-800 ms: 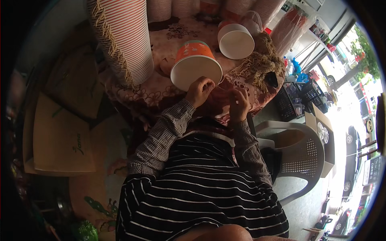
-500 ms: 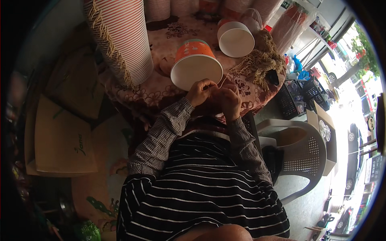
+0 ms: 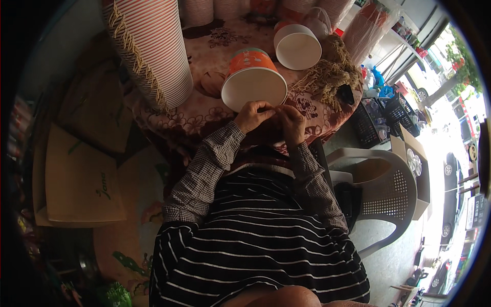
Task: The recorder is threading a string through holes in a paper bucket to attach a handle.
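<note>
An orange paper bucket [image 3: 254, 89] with a white inside lies tilted on the table, its mouth toward me. My left hand [image 3: 251, 116] is at the bucket's lower rim, thumb and fingertips pinched together. Close beside it on the right, my right hand [image 3: 292, 124] has its fingers curled in a pinch, the fingertips almost meeting the left ones. What the fingertips hold is too small to make out. Just right of the hands lies a heap of tan cords [image 3: 331, 71]. Behind it, a second white-lined paper bucket [image 3: 297, 48] rests with its mouth facing me.
At the left a tall stack of nested paper buckets [image 3: 153, 56] has tan cords [image 3: 134, 56] hanging down it. More stacks [image 3: 197, 13] stand along the back of the cloth-covered table [image 3: 209, 120]. A plastic chair [image 3: 394, 199], black crates [image 3: 401, 115] and a cardboard box [image 3: 82, 179] flank me.
My hands have drawn their fingertips closer together, the right one turning slightly. The near bucket appears shifted a little to the right in the picture.
</note>
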A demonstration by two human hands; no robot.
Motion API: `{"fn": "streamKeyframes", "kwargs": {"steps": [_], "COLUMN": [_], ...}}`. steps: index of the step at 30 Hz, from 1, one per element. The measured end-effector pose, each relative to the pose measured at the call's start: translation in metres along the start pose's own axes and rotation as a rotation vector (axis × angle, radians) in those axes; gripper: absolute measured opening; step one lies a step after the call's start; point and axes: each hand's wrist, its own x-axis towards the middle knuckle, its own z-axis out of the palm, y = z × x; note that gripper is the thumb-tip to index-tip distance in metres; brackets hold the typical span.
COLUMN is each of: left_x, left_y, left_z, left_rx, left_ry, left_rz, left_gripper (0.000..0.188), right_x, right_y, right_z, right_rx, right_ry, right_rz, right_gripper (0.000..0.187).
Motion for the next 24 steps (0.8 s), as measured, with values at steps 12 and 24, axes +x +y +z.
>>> {"fn": "streamKeyframes", "kwargs": {"steps": [12, 24], "left_x": [0.002, 0.0], "left_y": [-0.019, -0.014], "left_z": [-0.002, -0.004], "left_rx": [-0.15, -0.109], "left_ry": [0.107, 0.148], "left_rz": [-0.036, -0.019], "left_gripper": [0.018, 0.014], "right_x": [0.003, 0.003], "right_y": [-0.01, -0.015], "right_z": [-0.002, -0.004], "right_rx": [-0.382, -0.281], "right_ry": [-0.101, -0.127], "right_rz": [-0.068, -0.05], "right_gripper": [0.019, 0.017]}}
